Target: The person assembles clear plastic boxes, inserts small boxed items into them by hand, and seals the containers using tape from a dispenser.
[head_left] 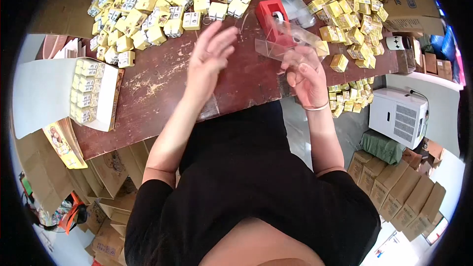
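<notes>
My right hand (306, 71) grips a clear plastic box (283, 39) with an open flap, held above the table's right part. Its fingers bend around the near end of the plastic. My left hand (212, 54) hovers over the table (162, 93), fingers stretched and somewhat blurred, with nothing visible in it. Beyond the plastic box stands a red tape dispenser (270, 12), partly seen through the plastic. Flat clear plastic pieces (290, 0) lie behind the dispenser. Nearest to my left fingertips is a pile of small yellow-and-white blocks (170, 10).
Small yellow boxes (352, 10) are heaped at the right, and more lie below the table edge. An open display box (101, 98) with rows of blocks stands at the left, above printed yellow cards (64, 143). Cardboard cartons (404, 192) and a white appliance (398, 117) stand at right.
</notes>
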Action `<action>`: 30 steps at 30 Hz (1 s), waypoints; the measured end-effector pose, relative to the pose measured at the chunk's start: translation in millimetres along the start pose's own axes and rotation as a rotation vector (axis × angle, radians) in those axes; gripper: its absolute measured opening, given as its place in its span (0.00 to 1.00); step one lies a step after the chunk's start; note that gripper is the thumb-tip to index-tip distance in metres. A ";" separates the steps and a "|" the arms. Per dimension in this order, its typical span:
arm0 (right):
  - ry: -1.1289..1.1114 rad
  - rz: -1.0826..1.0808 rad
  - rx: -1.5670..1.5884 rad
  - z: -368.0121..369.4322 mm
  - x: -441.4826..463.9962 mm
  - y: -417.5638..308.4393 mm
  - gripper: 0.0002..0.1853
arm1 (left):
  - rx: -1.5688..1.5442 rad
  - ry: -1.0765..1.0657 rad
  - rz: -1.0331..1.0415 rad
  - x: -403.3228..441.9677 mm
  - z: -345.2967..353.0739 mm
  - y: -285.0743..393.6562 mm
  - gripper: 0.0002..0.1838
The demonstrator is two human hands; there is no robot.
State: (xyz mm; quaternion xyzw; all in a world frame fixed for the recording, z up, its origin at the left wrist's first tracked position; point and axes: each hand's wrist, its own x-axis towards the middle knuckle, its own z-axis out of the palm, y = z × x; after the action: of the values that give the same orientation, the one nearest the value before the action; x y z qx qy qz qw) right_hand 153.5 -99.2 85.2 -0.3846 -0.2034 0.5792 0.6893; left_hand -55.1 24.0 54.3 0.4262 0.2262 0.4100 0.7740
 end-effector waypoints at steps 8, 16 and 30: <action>0.013 0.073 -0.984 -41.7 -12.8 -31.0 0.31 | -0.437 -0.131 -0.319 -11.7 33.3 -34.6 0.23; 0.313 -0.167 -1.830 -162.8 4.7 -85.9 0.31 | -0.419 -0.095 -0.415 -26.3 -20.6 -11.2 0.31; 0.082 -0.354 -1.538 -3.2 8.5 87.5 0.47 | -0.258 0.008 -0.296 -69.1 -62.7 11.6 0.41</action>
State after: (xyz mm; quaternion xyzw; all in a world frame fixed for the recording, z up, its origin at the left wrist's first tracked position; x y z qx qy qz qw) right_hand 101.7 -89.1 14.8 -0.7362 -0.5796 0.1433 0.3189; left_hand -142.9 0.0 30.6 0.2838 0.2348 0.3192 0.8732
